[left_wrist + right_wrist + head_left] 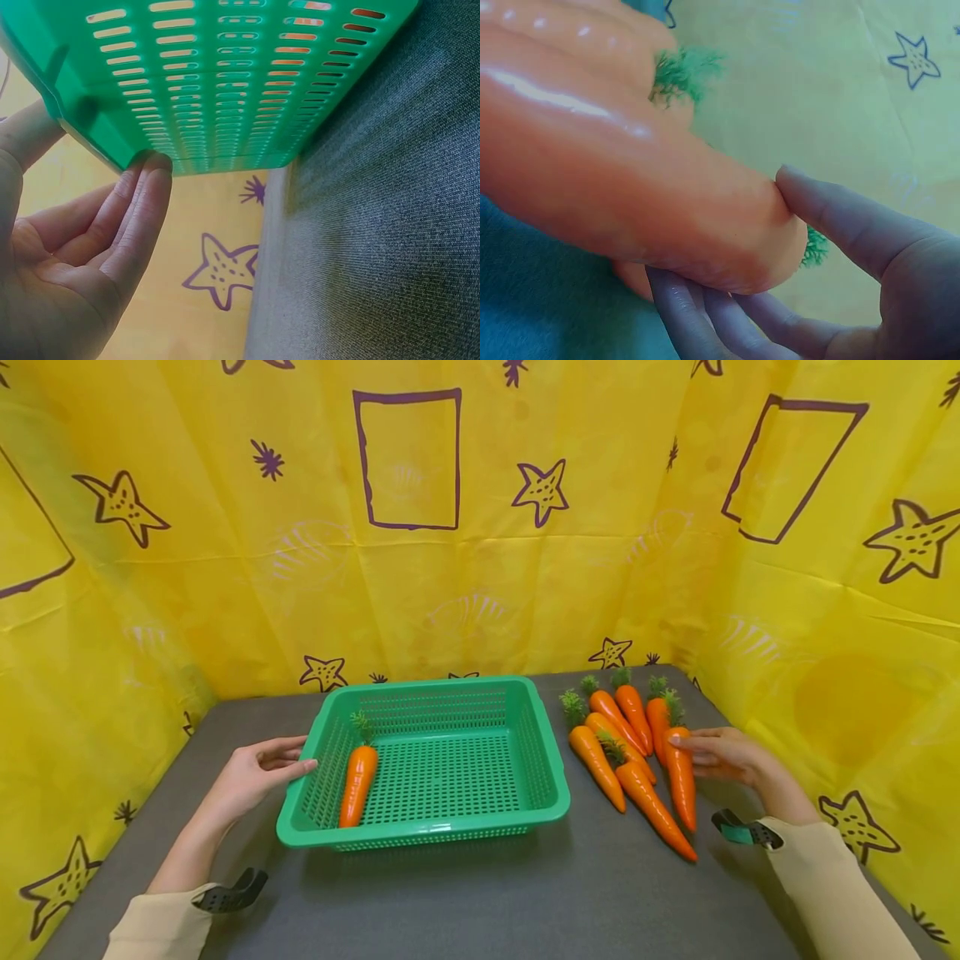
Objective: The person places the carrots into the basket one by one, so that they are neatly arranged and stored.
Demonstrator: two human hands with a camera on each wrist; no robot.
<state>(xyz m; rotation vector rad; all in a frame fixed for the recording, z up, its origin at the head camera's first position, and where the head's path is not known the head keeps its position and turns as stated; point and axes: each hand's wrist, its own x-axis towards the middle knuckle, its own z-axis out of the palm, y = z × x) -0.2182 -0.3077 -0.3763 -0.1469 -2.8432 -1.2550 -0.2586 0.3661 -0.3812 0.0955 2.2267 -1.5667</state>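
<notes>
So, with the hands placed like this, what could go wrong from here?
The right hand grips one glossy carrot only near its top, so it might slip. Lifting it could also roll the other carrots crowded beside it. And the left hand holds the green basket at one side only, so a careless pull might slide or tilt it.

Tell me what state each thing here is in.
Green perforated plastic basket: upright, open-topped.
Lone glossy orange carrot: lying inside, at the basket's left.
Hand-held glossy orange carrot: pinched near its leafy end by the right hand.
Other orange carrots: clustered right of the basket.
Left hand: gripping the basket's left rim.
Yellow printed curtain: hanging, creased.
</notes>
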